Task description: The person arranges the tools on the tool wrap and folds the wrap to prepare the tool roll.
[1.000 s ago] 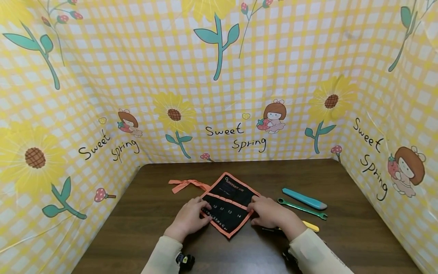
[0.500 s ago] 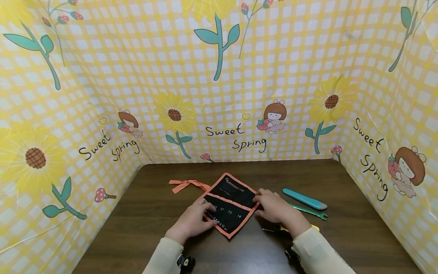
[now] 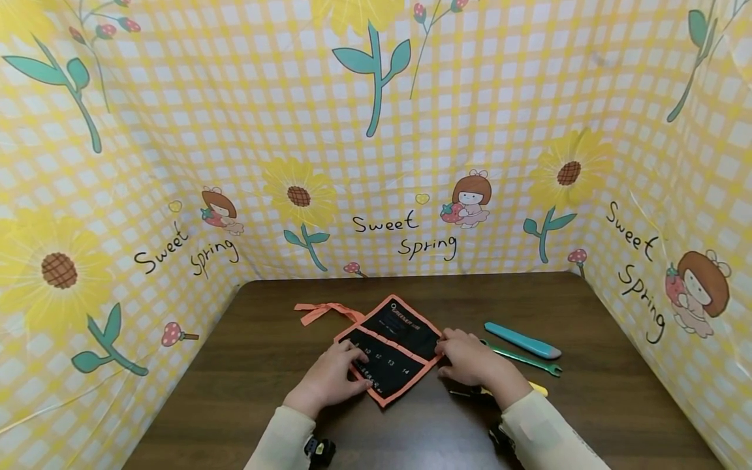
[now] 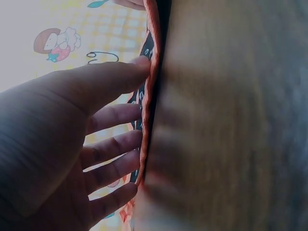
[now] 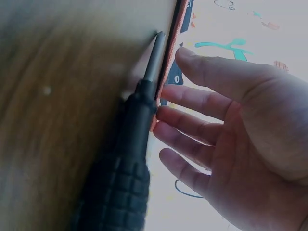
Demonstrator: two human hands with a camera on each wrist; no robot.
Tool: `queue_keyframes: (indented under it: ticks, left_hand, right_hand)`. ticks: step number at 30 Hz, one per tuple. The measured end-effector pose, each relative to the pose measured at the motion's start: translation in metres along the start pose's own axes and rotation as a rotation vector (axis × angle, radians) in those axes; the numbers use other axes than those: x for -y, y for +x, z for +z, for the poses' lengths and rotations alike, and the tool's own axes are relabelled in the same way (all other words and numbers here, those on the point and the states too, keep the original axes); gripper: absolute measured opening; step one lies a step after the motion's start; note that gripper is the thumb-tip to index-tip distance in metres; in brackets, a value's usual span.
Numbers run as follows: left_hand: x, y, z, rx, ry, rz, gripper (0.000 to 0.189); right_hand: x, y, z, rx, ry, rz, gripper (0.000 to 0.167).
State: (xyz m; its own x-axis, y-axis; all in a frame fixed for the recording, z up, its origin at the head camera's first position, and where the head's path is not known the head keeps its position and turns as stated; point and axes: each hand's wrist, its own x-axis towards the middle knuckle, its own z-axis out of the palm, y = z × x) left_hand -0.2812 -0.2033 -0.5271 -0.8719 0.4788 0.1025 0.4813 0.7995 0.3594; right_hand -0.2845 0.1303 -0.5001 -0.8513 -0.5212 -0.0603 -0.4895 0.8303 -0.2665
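Observation:
A black fabric tool pouch (image 3: pixel 388 349) with orange trim lies flat and askew on the table, its pockets printed with numbers. My left hand (image 3: pixel 329 378) rests on its left edge; in the left wrist view the thumb and fingertips (image 4: pixel 141 67) touch the orange border. At the pouch's right corner is my right hand (image 3: pixel 470 358), fingers extended and touching the edge. Beneath the right wrist lies a screwdriver (image 3: pixel 536 389) with a black and yellow handle, partly hidden by the arm. Its dark grip and shaft (image 5: pixel 154 60) show large in the right wrist view.
To the right of my right hand lie a green wrench (image 3: pixel 529 361) and a turquoise utility knife (image 3: pixel 519 341). An orange tie ribbon (image 3: pixel 323 310) trails left from the pouch. A yellow checked cloth (image 3: pixel 376 163) walls in the brown table (image 3: pixel 264 307) at the back and sides.
The pouch has turned slightly clockwise, its top corner going right and its bottom corner left. My right hand has shifted a little up and right along the edge; the left hand slid slightly inward.

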Motion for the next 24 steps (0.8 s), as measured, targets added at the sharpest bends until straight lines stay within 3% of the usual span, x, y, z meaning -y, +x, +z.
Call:
queue_keyframes:
  ticks: [13,24]
  left_hand:
    - [0.008,0.001,0.001,-0.029,0.035,-0.029,0.038]
    - [0.009,0.005,0.000,-0.048,0.028,-0.046,0.033]
  right_hand:
    - [0.016,-0.013,-0.003,0.025,0.012,-0.067,0.022]
    - [0.036,-0.019,-0.004,0.112,0.027,-0.038,0.020]
